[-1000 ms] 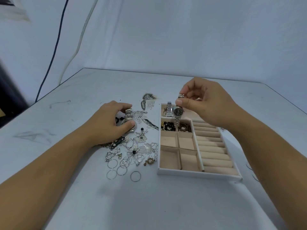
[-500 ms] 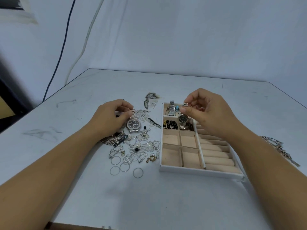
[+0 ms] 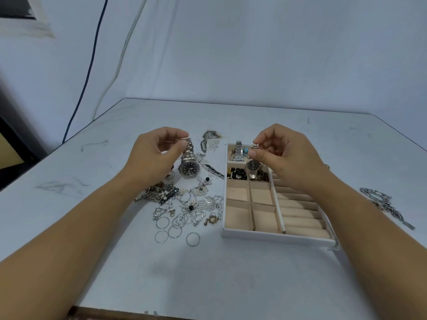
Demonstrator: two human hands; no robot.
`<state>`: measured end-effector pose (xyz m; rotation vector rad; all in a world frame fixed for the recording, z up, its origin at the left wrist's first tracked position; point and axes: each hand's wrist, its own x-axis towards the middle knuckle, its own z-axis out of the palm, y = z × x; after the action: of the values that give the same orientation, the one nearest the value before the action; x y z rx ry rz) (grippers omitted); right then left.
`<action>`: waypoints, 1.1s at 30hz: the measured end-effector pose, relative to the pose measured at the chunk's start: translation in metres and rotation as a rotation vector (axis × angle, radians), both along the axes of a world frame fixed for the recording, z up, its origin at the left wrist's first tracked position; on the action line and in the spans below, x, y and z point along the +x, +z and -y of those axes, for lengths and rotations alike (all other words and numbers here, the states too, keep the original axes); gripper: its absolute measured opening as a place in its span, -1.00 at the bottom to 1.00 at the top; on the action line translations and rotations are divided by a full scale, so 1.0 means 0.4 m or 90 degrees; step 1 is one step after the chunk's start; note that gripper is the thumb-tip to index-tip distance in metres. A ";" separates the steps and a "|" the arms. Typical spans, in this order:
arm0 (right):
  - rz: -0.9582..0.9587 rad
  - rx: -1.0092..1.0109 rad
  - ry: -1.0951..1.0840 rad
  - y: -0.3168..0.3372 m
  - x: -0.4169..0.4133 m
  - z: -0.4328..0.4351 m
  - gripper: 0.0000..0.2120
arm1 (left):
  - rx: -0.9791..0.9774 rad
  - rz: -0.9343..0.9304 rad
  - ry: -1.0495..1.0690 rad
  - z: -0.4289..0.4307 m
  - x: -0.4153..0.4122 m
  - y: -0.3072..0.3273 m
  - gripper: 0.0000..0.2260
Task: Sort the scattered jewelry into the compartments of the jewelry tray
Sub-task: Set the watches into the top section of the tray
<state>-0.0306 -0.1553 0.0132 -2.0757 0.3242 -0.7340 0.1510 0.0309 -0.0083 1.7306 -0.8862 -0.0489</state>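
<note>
My left hand (image 3: 157,155) pinches the band end of a silver watch with a dark dial (image 3: 189,167), which hangs just above the scattered jewelry pile (image 3: 187,204). My right hand (image 3: 282,153) holds the band end of a second dark-dial watch (image 3: 253,166), which dangles into a rear compartment of the white jewelry tray (image 3: 275,236). Another silver watch band (image 3: 239,150) lies in the tray's back compartment. Black beads (image 3: 238,173) fill the compartment to the left of the dangling watch. The front square compartments and the ring rolls are bare.
Thin silver hoops (image 3: 175,230) lie at the pile's front. A silver chain (image 3: 383,204) lies on the table right of the tray, past my right forearm. Dark leaf-shaped pieces (image 3: 210,137) sit behind the pile. Cables hang down the wall at the left.
My left hand has lifted its watch off the table by the band. My right hand has lowered its watch into the tray's rear compartment.
</note>
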 end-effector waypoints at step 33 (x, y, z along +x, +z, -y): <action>-0.020 0.002 -0.019 -0.007 -0.011 -0.016 -0.85 | -0.013 0.000 -0.029 0.001 -0.012 -0.011 -0.76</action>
<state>-0.0350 -0.1491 0.0105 -2.0852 0.3744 -0.7181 0.1461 0.0304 -0.0128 1.6909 -0.9226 -0.0699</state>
